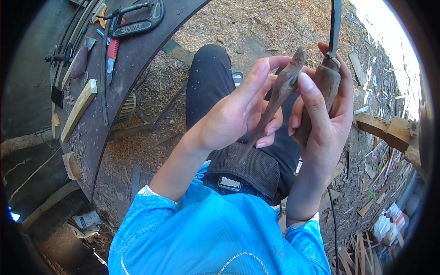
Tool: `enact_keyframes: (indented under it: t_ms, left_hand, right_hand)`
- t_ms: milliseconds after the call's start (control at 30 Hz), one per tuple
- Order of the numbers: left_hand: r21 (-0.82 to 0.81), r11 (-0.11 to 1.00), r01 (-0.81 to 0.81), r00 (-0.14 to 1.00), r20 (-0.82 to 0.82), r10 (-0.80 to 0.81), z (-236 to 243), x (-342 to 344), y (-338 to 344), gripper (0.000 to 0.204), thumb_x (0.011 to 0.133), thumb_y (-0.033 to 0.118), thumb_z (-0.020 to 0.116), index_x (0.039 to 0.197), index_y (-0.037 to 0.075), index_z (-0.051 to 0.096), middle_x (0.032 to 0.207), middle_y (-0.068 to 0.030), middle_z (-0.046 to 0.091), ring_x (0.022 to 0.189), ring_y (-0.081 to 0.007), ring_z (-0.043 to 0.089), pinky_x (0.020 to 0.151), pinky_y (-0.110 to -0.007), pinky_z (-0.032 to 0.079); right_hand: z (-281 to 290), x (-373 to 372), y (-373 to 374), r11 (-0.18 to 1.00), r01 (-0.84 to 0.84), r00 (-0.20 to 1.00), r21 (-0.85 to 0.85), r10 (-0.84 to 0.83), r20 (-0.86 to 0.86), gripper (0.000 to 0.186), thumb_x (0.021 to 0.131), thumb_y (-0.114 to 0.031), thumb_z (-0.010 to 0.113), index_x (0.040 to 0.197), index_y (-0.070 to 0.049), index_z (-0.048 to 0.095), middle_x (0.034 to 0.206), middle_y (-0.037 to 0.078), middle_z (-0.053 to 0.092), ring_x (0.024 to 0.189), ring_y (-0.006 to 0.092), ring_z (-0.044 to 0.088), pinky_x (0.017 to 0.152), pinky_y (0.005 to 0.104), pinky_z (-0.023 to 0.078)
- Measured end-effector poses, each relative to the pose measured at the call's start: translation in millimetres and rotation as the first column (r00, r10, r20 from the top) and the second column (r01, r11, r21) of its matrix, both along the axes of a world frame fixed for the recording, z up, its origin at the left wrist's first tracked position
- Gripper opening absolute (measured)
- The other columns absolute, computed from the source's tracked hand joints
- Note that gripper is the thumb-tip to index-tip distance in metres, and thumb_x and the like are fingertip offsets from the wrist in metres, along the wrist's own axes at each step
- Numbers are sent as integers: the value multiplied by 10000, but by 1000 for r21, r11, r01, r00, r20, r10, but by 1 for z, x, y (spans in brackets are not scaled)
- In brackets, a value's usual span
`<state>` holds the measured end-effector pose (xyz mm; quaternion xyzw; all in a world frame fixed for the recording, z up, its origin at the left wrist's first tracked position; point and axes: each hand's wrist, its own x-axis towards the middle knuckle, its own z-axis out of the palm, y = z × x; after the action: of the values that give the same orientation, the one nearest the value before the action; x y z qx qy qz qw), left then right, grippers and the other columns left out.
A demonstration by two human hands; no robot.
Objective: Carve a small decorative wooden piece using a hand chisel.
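Note:
My left hand (229, 114) has its fingers curled round a slender carved piece of dark wood (274, 106), knobbly at the upper end and tapering to a point over my lap. My right hand (327, 123) grips the wooden handle (327, 80) of a tool whose long dark metal blade (334, 25) points up past the top edge, probably a chisel or knife. My right thumb also rests against the carved piece near its upper end. Both hands are held side by side above my legs; some fingertips are hidden behind the two pieces.
A curved dark bench (119, 64) at left holds a C-clamp (142, 23), a red utility knife (113, 48), a purple-handled tool (79, 64) and wood strips (79, 110). A timber piece (396, 135) lies at right. Shavings and scraps (233, 27) cover the ground.

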<state>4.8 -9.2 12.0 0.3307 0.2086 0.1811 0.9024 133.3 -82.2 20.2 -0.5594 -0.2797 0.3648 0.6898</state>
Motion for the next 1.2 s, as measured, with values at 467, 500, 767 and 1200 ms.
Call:
enact_keyframes:
  t_ms: [467, 500, 767, 1200]
  left_hand:
    - [155, 966, -208, 961, 215, 172, -20, -12, 18, 485, 1132, 349, 358, 1587, 241, 231, 932, -49, 498, 667, -52, 411, 571, -193, 358]
    - [164, 963, -216, 961, 210, 180, -18, -14, 21, 485, 1132, 349, 358, 1587, 241, 231, 932, -49, 498, 667, -52, 411, 571, -193, 358]
    - [239, 892, -383, 918, 210, 337, -9, -10, 33, 651, 1026, 279, 528, 1554, 129, 178, 1026, -60, 462, 825, -110, 455, 738, -281, 420]
    - [938, -12, -346, 779, 295, 553, -21, 11, 20, 622, 1052, 119, 477, 1566, -48, 171, 1516, -271, 365, 1385, -352, 454, 1113, -418, 392]
  right_hand:
    - [1, -10, -22, 994, -1, 998, -108, 8, 58, 472, 1033, -155, 550, 1471, -15, 441, 997, 82, 618, 511, 39, 509, 405, 179, 380]
    - [0, -11, -28, 989, -34, 999, -147, 36, 12, 476, 1017, -124, 564, 1464, -20, 436, 968, 57, 616, 530, 31, 501, 421, 174, 380]
    - [-11, -27, -75, 912, -303, 934, -277, 342, 104, 557, 1026, -297, 563, 1478, -3, 419, 983, 106, 601, 563, 54, 500, 471, 184, 391]
    - [-35, -53, -88, 937, -295, 910, -185, 335, 244, 540, 965, -104, 651, 1436, 64, 448, 1176, 222, 640, 950, 275, 658, 849, 364, 523]
